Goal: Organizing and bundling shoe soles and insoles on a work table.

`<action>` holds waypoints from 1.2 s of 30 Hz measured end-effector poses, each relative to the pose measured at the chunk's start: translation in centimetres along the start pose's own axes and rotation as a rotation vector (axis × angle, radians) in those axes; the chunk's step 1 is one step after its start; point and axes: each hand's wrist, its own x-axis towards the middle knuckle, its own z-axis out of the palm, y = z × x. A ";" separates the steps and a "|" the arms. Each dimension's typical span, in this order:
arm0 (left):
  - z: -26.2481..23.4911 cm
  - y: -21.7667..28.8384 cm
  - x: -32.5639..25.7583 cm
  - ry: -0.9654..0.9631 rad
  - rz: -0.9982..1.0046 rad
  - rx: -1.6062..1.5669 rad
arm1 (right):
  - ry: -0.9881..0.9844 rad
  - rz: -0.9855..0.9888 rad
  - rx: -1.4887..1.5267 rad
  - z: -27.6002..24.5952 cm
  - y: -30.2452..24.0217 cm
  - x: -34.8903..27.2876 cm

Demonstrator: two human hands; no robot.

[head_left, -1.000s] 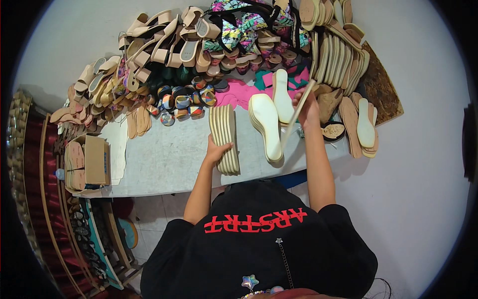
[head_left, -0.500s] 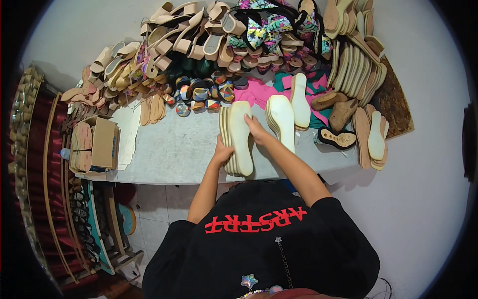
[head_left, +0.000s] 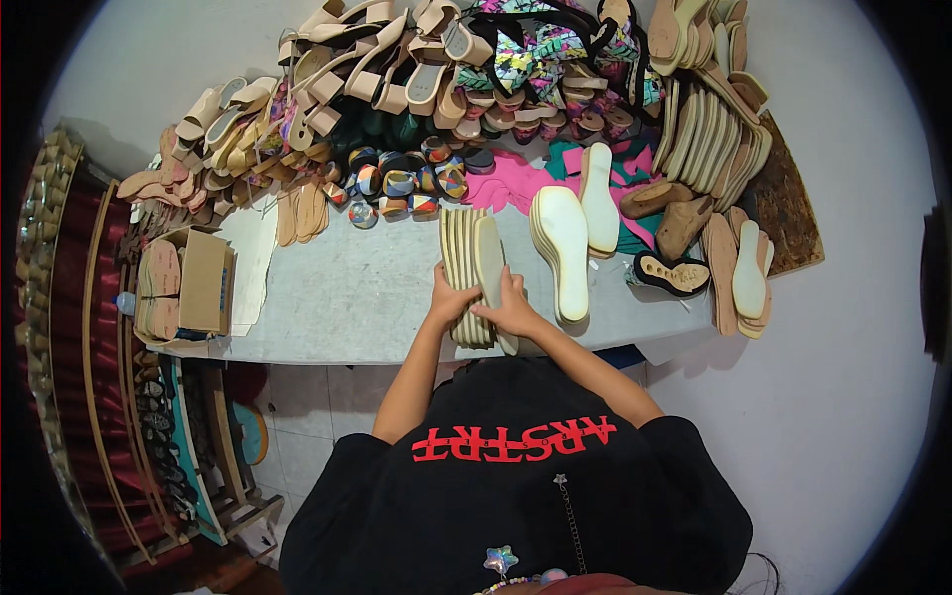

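Observation:
A row of several cream shoe soles (head_left: 466, 258) stands on edge on the grey table (head_left: 347, 288). My left hand (head_left: 451, 300) grips the near end of that row from the left. My right hand (head_left: 511, 307) presses one more cream sole (head_left: 490, 260) against the row's right side, so both hands clasp the bundle together. Just to the right lies a flat stack of white soles (head_left: 562, 248), with another white sole (head_left: 598, 196) behind it on pink fabric (head_left: 516, 183).
Piles of beige sandals (head_left: 367, 69) and colourful straps (head_left: 555, 50) fill the table's far side. Tan soles (head_left: 709, 129) lean at the right, beside a dark mat (head_left: 788, 208). A cardboard box (head_left: 193, 283) sits at the left edge. Shelving (head_left: 109, 397) runs down the left.
My right hand came back from the far right with a cream sole and set it against the row. The left hand stayed on the row and tightened its hold.

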 end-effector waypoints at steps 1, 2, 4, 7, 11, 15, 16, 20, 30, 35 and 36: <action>0.0 -0.1 0.0 0.019 0.034 0.059 | 0.035 -0.096 -0.081 0.1 -0.2 -0.3; 0.2 0.0 -0.1 0.015 0.033 0.060 | 0.038 -0.093 -0.081 0.4 1.1 0.2; 0.3 0.7 -0.4 -0.004 0.004 0.023 | -0.047 0.006 0.042 1.8 5.0 2.4; 1.2 3.0 -1.1 -0.046 -0.077 -0.046 | 0.161 0.055 0.199 1.5 5.5 2.6; 1.1 1.6 -0.8 0.010 -0.023 0.008 | -0.023 0.088 0.444 0.3 3.2 2.8; 1.1 1.4 -0.8 -0.045 -0.038 -0.062 | -0.065 0.161 0.504 -1.0 2.1 2.3; 1.1 1.5 -0.8 -0.045 -0.041 -0.063 | -0.065 0.163 0.504 -0.9 2.4 2.5; 1.0 1.9 -0.9 -0.068 -0.047 -0.023 | -0.085 0.140 0.598 0.1 4.0 3.1; 1.4 3.1 -1.2 -0.081 -0.077 -0.089 | -0.087 0.224 0.587 -0.2 3.9 2.6; 1.9 1.6 -1.3 -0.001 0.053 0.021 | 0.063 0.096 0.382 0.5 4.3 2.4; 1.4 0.7 -1.0 0.169 0.124 0.370 | 0.089 0.073 0.302 0.5 4.0 2.2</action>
